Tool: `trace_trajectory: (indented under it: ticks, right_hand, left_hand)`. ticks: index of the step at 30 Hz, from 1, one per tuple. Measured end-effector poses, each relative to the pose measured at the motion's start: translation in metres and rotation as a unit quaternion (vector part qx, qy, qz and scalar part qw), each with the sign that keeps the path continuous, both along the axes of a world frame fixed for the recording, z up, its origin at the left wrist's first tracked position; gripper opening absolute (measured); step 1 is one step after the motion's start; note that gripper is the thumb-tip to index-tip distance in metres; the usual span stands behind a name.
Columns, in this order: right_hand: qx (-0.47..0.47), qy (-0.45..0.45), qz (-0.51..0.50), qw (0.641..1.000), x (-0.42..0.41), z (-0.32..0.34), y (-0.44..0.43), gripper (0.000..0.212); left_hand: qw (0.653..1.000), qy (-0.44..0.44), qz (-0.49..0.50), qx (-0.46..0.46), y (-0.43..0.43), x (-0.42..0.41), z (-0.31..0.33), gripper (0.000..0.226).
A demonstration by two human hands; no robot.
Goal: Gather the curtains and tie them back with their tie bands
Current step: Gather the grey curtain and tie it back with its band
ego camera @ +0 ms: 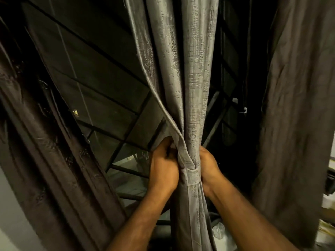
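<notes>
From the head camera, looking down at the window: the grey curtain [184, 78] hangs bunched into a narrow column right in front of the person, and there's the tie band [193, 177], wrapped across the front of the bundle at its pinched waist. The left hand [163, 169] is curled tight on the left side of the gathered cloth, fingers [167, 147] dug into a fold just above the band. The right hand [208, 167] is pressed against the other side, reaching around behind the bundle, so its fingertips are hidden and I can't tell exactly what they're pinching, most likely the band's ends at the back.

So this one looks nearly there: gathered, band around it, and what's left seems to be fastening or snugging it behind. Off to the left, a dark brown curtain [45, 142] hangs loose against the window grille [108, 105], no band visible on it. Another dark drape [293, 115] hangs on the right, untied as far as I can see. Those would still be to do.
</notes>
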State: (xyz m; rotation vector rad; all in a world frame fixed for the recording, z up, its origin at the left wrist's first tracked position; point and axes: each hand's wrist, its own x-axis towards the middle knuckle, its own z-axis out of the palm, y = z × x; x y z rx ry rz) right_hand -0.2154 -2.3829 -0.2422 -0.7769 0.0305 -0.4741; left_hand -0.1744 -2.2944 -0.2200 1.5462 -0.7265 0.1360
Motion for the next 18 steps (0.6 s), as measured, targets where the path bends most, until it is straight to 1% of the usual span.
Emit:
trace_trajectory:
  ticks: [1,2,3,4,6,7,8,9,10,12,13,15,18]
  right_hand:
    - [-0.003,-0.005,-0.005,1.000,-0.001,0.002,0.001,0.013]
    - [-0.007,-0.010,-0.006,1.000,0.000,0.002,-0.001,0.026]
    - [-0.020,-0.007,-0.007,1.000,-0.001,0.004,-0.002,0.031]
    - [-0.034,-0.002,-0.013,0.999,-0.001,0.004,-0.002,0.033]
    - [-0.052,-0.006,-0.019,0.998,0.001,0.002,-0.001,0.034]
    - [-0.060,-0.011,-0.032,0.998,0.000,0.002,0.001,0.034]
    - [-0.071,-0.022,-0.050,0.996,0.001,-0.001,0.002,0.036]
    - [-0.084,-0.028,-0.057,0.994,0.002,-0.002,0.003,0.039]
    - [-0.096,-0.025,-0.049,0.994,0.002,-0.004,0.003,0.039]
    - [-0.121,-0.008,-0.004,0.993,0.000,-0.002,0.003,0.032]
    - [-0.128,0.008,0.009,0.992,-0.001,-0.001,0.001,0.034]
    - [-0.131,0.022,0.041,0.990,-0.002,-0.001,-0.007,0.041]
    - [-0.120,0.015,0.081,0.989,-0.001,-0.004,-0.018,0.046]
  left_hand:
    - [0.997,0.062,-0.039,-0.001,0.002,-0.004,0.006,0.026]
    - [0.986,0.137,-0.091,0.001,0.006,-0.007,0.014,0.025]
    - [0.970,0.192,-0.148,-0.001,0.012,-0.009,0.019,0.025]
    - [0.957,0.206,-0.204,0.002,0.021,-0.013,0.019,0.032]
    - [0.950,0.143,-0.262,0.091,0.037,-0.023,0.017,0.064]
    - [0.953,0.113,-0.248,0.135,0.037,-0.025,0.016,0.072]
    - [0.960,0.083,-0.220,0.153,0.035,-0.029,0.014,0.078]
    - [0.972,0.040,-0.174,0.155,0.028,-0.026,0.011,0.082]
    - [0.983,0.016,-0.117,0.139,0.022,-0.027,0.007,0.082]
    - [0.998,0.011,-0.006,0.060,0.010,-0.027,0.005,0.059]
    - [0.999,0.007,0.022,0.034,0.008,-0.027,0.005,0.049]
    - [0.999,0.006,0.035,0.019,0.008,-0.025,0.003,0.040]
    - [0.999,0.019,0.033,0.016,0.010,-0.019,0.001,0.039]
